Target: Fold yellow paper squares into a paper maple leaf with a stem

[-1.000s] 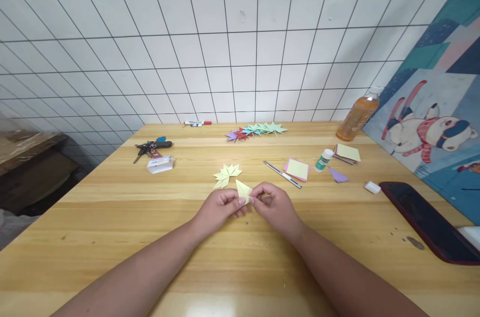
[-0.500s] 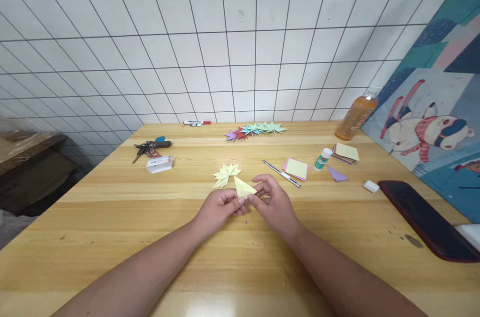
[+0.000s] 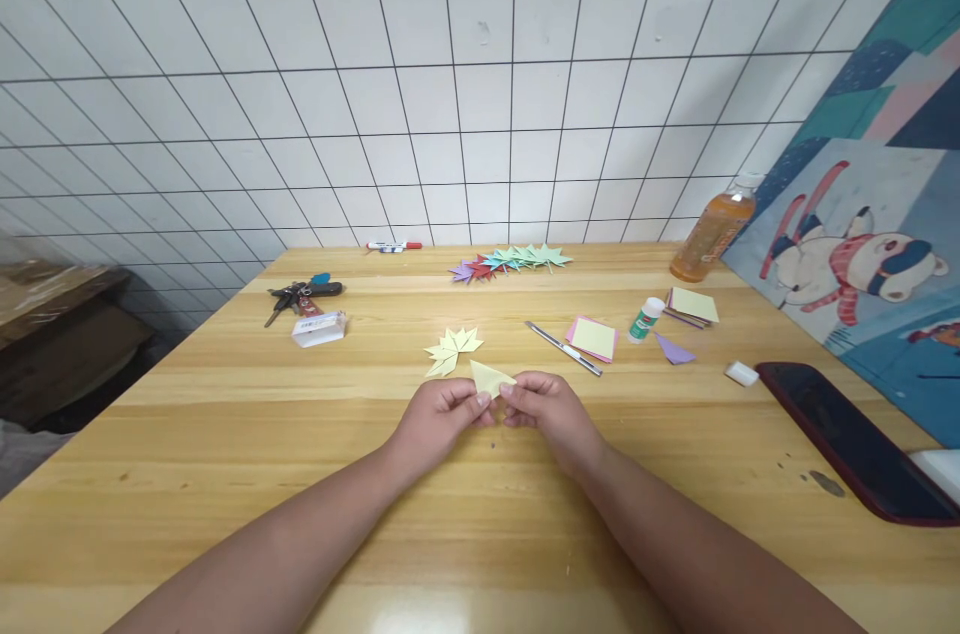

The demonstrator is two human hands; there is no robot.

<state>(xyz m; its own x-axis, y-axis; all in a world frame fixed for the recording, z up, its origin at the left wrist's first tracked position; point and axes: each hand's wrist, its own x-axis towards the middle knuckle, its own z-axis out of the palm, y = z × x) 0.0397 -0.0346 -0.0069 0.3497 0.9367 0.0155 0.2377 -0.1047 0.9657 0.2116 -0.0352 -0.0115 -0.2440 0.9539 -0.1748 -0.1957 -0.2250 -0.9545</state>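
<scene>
Between both hands is a small pale yellow folded paper (image 3: 489, 377), roughly a triangle, raised a little off the wooden table. My left hand (image 3: 442, 411) pinches its lower left part, thumb on top. On the right corner, my right hand (image 3: 546, 408) pinches the same paper between thumb and fingers. Just behind, a yellow folded-paper leaf shape (image 3: 454, 351) with several points lies flat on the table. Farther back rests an overlapping row of purple, red, blue and green paper leaves (image 3: 517, 260).
Right of my hands lie a utility knife (image 3: 564, 348), square paper sheets (image 3: 592, 338), a glue stick (image 3: 646, 320), a purple folded paper (image 3: 676, 349), an eraser (image 3: 742, 373) and a phone (image 3: 840, 434). A drink bottle (image 3: 712, 232) stands behind. Keys (image 3: 300, 296) and a small box (image 3: 319, 328) lie left.
My right hand has closed its fingers on the paper's right corner, where they were more spread. The paper now looks flatter, its upper flap folded lower. My left hand stays in place.
</scene>
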